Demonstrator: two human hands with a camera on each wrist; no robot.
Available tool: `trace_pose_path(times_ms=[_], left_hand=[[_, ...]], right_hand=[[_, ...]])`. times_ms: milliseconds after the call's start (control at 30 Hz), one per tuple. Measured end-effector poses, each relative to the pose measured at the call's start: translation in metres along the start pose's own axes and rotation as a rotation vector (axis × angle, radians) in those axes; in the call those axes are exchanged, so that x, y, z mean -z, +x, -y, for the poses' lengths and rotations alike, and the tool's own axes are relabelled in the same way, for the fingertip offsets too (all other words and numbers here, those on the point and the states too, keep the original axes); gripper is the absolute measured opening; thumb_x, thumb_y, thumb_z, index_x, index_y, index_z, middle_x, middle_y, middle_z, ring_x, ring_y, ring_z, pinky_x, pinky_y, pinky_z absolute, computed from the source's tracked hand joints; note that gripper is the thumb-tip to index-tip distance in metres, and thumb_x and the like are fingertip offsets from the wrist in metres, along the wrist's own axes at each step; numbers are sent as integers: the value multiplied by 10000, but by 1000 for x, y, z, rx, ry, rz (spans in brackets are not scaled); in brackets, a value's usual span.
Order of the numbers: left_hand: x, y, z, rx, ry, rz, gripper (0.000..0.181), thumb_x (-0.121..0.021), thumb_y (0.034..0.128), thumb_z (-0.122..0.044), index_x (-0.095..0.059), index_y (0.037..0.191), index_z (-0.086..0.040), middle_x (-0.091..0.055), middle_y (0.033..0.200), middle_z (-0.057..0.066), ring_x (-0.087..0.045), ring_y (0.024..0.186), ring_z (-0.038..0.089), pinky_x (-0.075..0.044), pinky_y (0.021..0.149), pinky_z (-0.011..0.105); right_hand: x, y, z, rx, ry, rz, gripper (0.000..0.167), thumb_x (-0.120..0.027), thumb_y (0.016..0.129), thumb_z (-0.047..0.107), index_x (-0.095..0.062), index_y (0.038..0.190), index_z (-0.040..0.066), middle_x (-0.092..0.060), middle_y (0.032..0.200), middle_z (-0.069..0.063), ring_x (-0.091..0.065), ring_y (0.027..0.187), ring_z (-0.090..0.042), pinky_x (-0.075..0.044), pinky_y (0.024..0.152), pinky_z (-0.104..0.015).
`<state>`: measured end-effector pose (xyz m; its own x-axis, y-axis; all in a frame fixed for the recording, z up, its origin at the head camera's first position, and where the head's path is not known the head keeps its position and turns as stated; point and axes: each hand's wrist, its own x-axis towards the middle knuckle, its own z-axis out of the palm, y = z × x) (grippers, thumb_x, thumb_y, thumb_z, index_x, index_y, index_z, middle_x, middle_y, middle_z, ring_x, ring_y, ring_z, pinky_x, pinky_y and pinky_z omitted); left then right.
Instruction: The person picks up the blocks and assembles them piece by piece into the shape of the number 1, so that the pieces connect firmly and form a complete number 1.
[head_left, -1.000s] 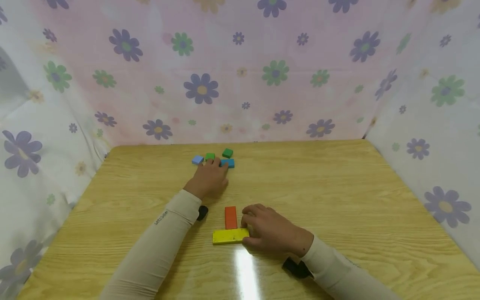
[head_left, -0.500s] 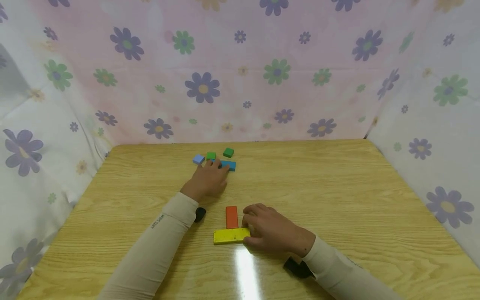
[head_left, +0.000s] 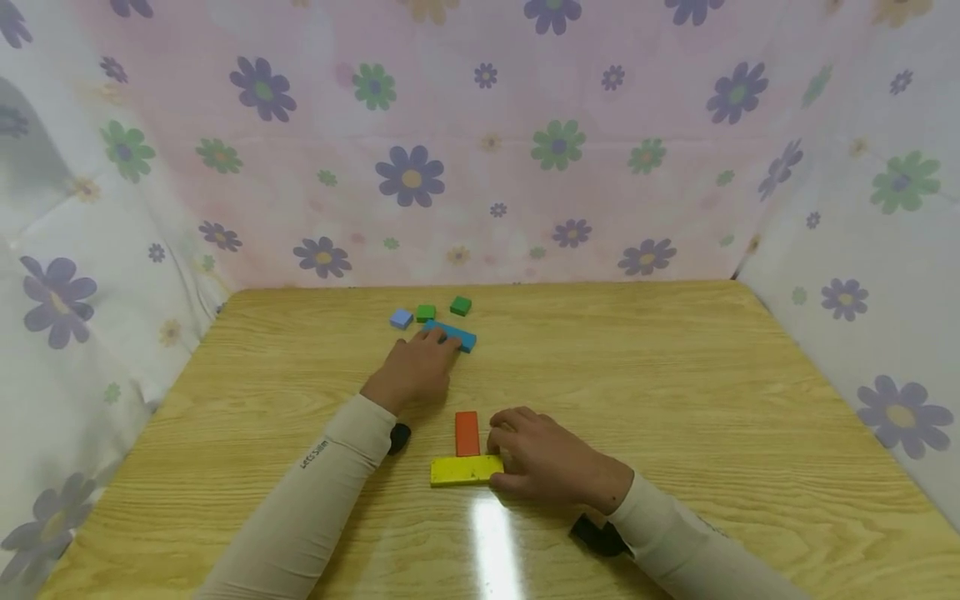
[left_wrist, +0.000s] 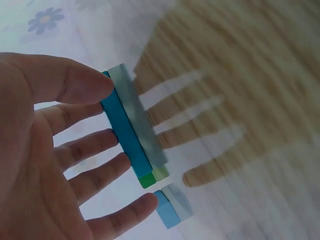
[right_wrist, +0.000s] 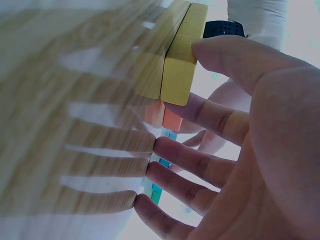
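My left hand reaches to the back of the table and holds a long blue block, now slanted. In the left wrist view the thumb and index finger meet the blue block near one end, and the other fingers stretch along it. My right hand pinches the right end of a yellow block between thumb and index finger; its other fingertips touch the table. Standing off the far side of the yellow block is a red-orange block, its near end against it.
Behind the blue block lie a light green block, a dark green block and a pale blue block. Flowered cloth hangs behind the wooden table and at both sides.
The blue block has slid a little nearer with my left hand, and its right end has swung towards me. My right hand and the yellow and red-orange blocks have stayed put.
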<state>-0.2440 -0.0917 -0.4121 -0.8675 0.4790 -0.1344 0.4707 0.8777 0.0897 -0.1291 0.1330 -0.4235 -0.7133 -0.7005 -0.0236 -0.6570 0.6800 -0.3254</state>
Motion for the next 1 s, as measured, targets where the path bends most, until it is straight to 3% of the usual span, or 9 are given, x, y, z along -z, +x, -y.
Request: trace_pose_path(times_ms=[233,500,833,1000], left_hand=[[1,-4,-2,-9,-52,-16,563,-518,897,-147,-487,1458,-111,-500,1455,138,-530,1298,332,-498,977,546],[-2,-8,-2,-25,-29,-1,663,-526,913,-124,-381,1556,-189,-489,1465,137,-536,1288,344,-524,928,505],[-3,-15,3,-64,-57,18,617,-540,945,-236,-405,1546,-204,-416,1549,161,-460,1391,358,-476,1043,529],[0,-22,2,-79,-85,26,593,-529,969,-328,-427,1533,-178,-401,1567,177,-437,1406,400,-375,1127,579]], right_hand=[[-1,0,-1,-3,5,1,232,-673,947,383,-668,1075,190,-563,1369,-65,-514,1290,-252,-478,1025,-486],[-1,-1,-1,1,15,-5,232,-675,947,381,-665,1083,193,-559,1371,-63,-517,1282,-250,-481,1018,-486],[0,-1,1,7,15,-11,225,-673,948,374,-663,1073,188,-563,1358,-66,-524,1266,-255,-484,1014,-483],[1,-1,2,6,1,-15,237,-673,944,378,-668,1075,181,-571,1347,-64,-529,1257,-253,-486,1011,-477]])
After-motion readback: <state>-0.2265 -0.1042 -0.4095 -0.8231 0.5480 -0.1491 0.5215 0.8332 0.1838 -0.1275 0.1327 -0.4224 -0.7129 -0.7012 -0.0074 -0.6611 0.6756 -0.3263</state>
